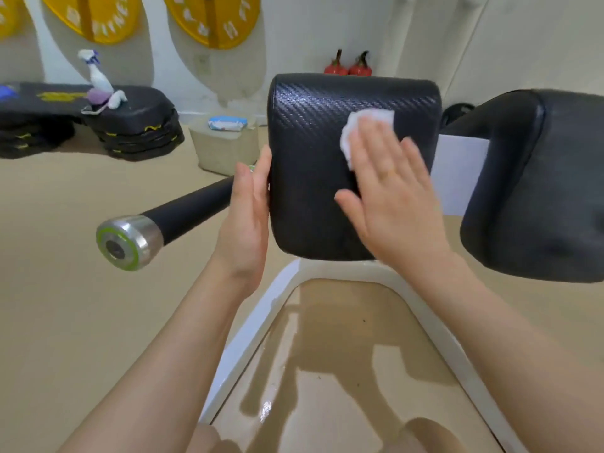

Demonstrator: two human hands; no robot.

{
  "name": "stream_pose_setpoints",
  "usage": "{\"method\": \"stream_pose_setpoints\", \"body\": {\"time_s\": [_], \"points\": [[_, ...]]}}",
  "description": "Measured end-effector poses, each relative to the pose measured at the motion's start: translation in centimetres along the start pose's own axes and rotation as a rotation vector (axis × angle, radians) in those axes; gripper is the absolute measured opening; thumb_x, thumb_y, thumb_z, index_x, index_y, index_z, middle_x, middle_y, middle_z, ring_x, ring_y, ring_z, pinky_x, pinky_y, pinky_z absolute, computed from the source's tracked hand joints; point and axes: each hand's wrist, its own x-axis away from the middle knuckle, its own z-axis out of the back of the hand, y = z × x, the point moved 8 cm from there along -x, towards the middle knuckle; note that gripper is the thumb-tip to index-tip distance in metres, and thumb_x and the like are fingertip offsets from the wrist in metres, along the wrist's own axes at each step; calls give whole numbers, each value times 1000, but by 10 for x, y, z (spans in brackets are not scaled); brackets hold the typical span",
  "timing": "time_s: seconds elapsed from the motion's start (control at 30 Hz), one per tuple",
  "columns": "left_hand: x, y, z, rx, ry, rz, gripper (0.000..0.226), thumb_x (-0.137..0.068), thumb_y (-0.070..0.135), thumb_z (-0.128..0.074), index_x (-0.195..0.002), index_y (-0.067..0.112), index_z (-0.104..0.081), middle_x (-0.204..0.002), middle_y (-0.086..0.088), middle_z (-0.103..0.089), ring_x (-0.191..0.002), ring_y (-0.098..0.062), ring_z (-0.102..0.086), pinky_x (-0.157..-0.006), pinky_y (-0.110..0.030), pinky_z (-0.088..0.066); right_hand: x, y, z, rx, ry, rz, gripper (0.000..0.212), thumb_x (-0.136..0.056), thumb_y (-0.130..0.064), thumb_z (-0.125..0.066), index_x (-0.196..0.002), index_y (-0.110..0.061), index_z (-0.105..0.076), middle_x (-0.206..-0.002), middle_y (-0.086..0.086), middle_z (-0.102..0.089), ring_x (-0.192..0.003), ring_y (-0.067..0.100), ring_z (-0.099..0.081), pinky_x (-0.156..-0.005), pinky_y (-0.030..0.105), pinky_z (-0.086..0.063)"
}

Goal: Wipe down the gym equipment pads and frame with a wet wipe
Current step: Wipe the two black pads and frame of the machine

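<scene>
Pressing one wet wipe [366,125] flat, spread right hand [392,194] rubs one of two pads [313,152].

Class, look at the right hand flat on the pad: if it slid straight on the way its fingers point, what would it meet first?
The right hand points up and left, so it would first push the wipe under its fingertips, then likely reach the top edge of the pad.
</scene>
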Motion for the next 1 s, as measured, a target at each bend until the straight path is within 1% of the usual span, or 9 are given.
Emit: {"method": "stream_pose_setpoints", "body": {"time_s": [0.1, 0.23, 0.33, 0.43, 0.53, 0.63, 0.7, 0.87, 1.0], "points": [[0, -3, 1, -32, 44, 4, 68, -90, 53, -9, -148, 19, -19, -150, 11, -32, -135, 2, -29, -115, -25, -20, -5, 2, 3, -69, 38, -29, 61, -91, -38, -34, -141, -3, -32, -149, 15, -30, -138, 30, -27, -113, 37, -13], [0, -6, -2, -101, 79, -5, 53, -97, 50, -13, -142, 28, -30, -141, 20, -41, -128, 9, -35, -109, -18, -27, 46, -46, -23, -11, -54, 308, 62, -87, -42, -39, -134, -1, -44, -143, 15, -41, -132, 30, -39, -107, 38, -22], [-2, -10, 5, -240, 158, 28, 78, -83, 73, -26, -148, 30, -17, -153, 19, -19, -138, 6, -16, -117, -30, -12, 64, -50, -29, 41, -109, 440, 62, -90, -44, -35, -137, -4, -41, -145, 10, -38, -134, 24, -36, -109, 36, -24], [-7, -16, 11, -248, 143, 75, 87, -76, 81, -35, -147, 33, -20, -153, 19, -18, -140, 3, -13, -117, -37, -10, 27, -16, -12, 36, -24, 277, 61, -87, -42, -36, -134, -2, -45, -141, 14, -44, -130, 28, -43, -109, 39, -26], [-4, -11, 8, -293, 143, 55, 73, -86, 65, -35, -148, 34, -12, -154, 20, -13, -141, 3, -9, -117, -38, -11, -2, 19, 4, 69, 37, 85, 59, -92, -39, -31, -137, -1, -39, -144, 15, -39, -134, 28, -36, -111, 37, -19], [-2, -11, 11, -394, 179, 41, 69, -87, 35, -36, -148, 32, -3, -155, 18, -7, -142, -1, -7, -118, -39, -13, 9, 16, -2, 56, 42, 104, 57, -93, -36, -32, -138, 0, -36, -145, 16, -36, -136, 28, -32, -112, 37, -17], [-4, -12, 12, -434, 184, 24, 70, -87, 26, -35, -149, 30, -2, -156, 16, -5, -142, -3, -6, -118, -40, -12, 34, 0, -11, 11, 44, 184, 55, -92, -33, -36, -137, 0, -37, -144, 17, -39, -134, 30, -33, -111, 39, -21], [-4, -14, 9, -378, 176, 26, 74, -85, 31, -40, -147, 35, -1, -155, 19, -6, -142, -2, -7, -118, -41, -13, 75, -10, -21, 84, 32, 270, 53, -99, -37, -25, -137, -2, -37, -145, 12, -36, -134, 26, -35, -109, 37, -28], [-2, -16, 7, -400, 174, 36, 84, -77, 43, -50, -145, 43, 1, -155, 21, -5, -142, -3, -9, -116, -44, -17, 31, 18, -3, 61, 145, 64, 56, -94, -35, -34, -132, 4, -43, -140, 21, -43, -131, 32, -38, -110, 40, -24]]}}
